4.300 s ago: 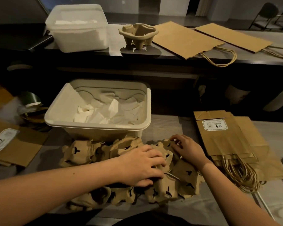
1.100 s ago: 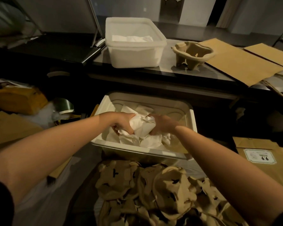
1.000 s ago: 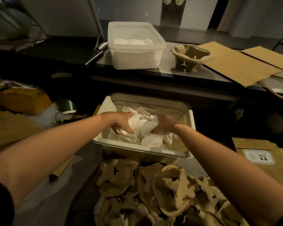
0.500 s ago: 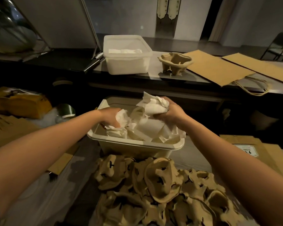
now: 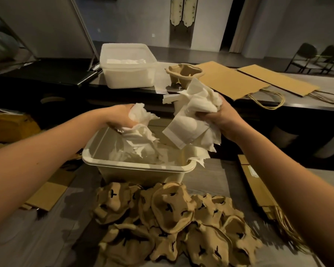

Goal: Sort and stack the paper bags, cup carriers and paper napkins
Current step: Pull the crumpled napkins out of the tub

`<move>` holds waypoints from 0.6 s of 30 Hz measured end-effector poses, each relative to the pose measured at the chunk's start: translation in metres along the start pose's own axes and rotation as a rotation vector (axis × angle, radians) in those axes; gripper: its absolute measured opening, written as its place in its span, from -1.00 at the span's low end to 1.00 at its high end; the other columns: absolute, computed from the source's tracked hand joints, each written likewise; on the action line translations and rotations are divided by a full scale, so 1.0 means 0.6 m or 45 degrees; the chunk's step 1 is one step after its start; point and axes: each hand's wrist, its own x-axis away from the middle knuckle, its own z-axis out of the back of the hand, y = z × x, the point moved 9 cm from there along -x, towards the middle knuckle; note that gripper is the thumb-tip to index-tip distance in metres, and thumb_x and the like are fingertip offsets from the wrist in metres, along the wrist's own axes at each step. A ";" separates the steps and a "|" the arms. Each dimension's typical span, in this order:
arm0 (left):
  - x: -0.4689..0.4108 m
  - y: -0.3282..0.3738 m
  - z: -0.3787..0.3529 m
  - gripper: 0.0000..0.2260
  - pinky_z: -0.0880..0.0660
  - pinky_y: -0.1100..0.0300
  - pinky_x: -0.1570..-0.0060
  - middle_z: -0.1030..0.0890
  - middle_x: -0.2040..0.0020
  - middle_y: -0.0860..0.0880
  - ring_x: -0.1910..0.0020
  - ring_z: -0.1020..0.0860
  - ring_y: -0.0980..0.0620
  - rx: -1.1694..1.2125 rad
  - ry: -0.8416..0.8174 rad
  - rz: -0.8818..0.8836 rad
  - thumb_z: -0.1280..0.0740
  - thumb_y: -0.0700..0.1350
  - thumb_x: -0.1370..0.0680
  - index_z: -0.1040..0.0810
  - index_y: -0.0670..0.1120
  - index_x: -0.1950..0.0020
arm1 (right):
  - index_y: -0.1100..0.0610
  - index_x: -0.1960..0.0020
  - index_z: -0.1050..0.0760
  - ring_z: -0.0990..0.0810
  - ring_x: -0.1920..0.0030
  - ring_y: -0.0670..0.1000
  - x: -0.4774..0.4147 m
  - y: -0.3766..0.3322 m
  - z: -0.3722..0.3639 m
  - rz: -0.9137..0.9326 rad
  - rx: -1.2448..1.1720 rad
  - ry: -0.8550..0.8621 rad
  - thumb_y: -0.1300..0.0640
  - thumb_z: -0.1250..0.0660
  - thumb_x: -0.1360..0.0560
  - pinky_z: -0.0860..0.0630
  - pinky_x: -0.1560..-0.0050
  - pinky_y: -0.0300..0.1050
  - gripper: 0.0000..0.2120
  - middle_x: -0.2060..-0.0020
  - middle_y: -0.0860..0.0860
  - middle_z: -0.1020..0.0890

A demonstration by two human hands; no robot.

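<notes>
While my left hand (image 5: 121, 117) grips 1 crumpled bunch of paper napkins (image 5: 141, 120) and my right hand (image 5: 223, 118) clutches a larger wad (image 5: 193, 112), both hang just above the near tub (image 5: 139, 168), with loose napkins (image 5: 143, 155) lying below my palms. The far tub (image 5: 127, 74), holding flat white napkins, stands straight ahead of my left hand, well apart; I judge that hand nearer to it. Cup carriers (image 5: 172, 218) sit heaped beneath my wrists, and 2 paper bags (image 5: 231, 81) lie ahead of my right hand.
</notes>
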 end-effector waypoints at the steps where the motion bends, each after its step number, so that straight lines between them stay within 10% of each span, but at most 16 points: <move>1: 0.003 0.010 0.003 -0.36 -0.45 0.07 -0.15 -0.48 -0.26 -0.12 -0.18 -0.48 -0.09 0.033 -0.006 -0.030 -0.43 -0.11 -0.46 -0.22 -0.07 -0.47 | 0.10 -0.31 -0.36 -0.55 -0.14 0.09 0.002 0.002 0.007 0.003 -0.010 -0.002 0.18 -0.51 -0.17 -0.48 -0.21 0.15 -0.26 -0.12 0.09 -0.57; 7: 0.020 0.026 0.002 -0.43 -0.41 0.21 0.08 -0.51 -0.08 -0.01 0.00 -0.48 0.05 0.128 -0.074 -0.082 -0.43 -0.17 -0.46 -0.28 -0.11 -0.42 | 0.07 -0.30 -0.36 -0.55 -0.13 0.08 0.034 0.021 0.046 0.021 0.021 -0.049 0.32 -0.50 -0.30 -0.52 -0.15 0.04 -0.36 -0.11 0.07 -0.56; 18: -0.003 0.061 -0.033 -0.40 -0.39 0.17 -0.10 -0.47 -0.13 0.00 -0.11 -0.46 0.01 0.085 -0.153 -0.082 -0.43 -0.15 -0.47 -0.25 -0.07 -0.44 | 0.07 -0.33 -0.33 -0.48 -0.14 0.06 0.065 0.225 0.100 -0.327 0.507 0.162 0.21 -0.45 -0.41 -0.39 -0.03 -0.18 -0.45 -0.07 -0.02 -0.49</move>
